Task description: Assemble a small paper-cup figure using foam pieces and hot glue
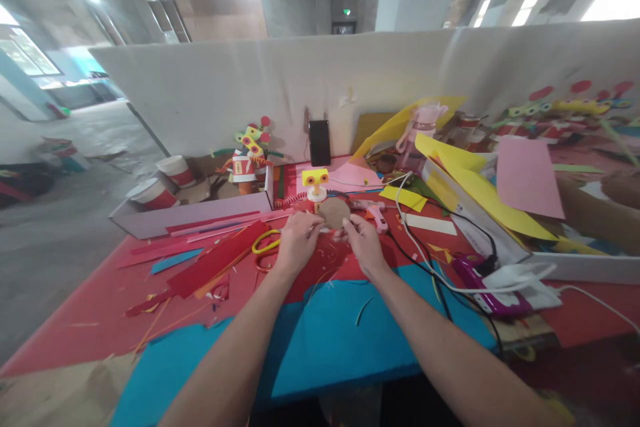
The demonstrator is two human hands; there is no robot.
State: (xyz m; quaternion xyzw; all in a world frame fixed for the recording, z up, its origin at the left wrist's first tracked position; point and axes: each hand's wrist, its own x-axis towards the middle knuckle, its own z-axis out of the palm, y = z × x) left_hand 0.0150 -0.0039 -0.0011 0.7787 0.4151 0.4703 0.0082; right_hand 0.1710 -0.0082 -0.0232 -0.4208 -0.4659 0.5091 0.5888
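Inside the red tabletop (95, 313), toward its far edge, my right hand (365, 245) pinches a round cardboard disc (336, 213); my left hand (299, 240) bunches its fingertips, hold unclear.

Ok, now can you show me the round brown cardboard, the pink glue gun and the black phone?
Round brown cardboard (336, 213): head view, middle of its flat face.
Pink glue gun (379, 218): head view, on its handle.
Black phone (320, 143): head view, middle of its dark front.
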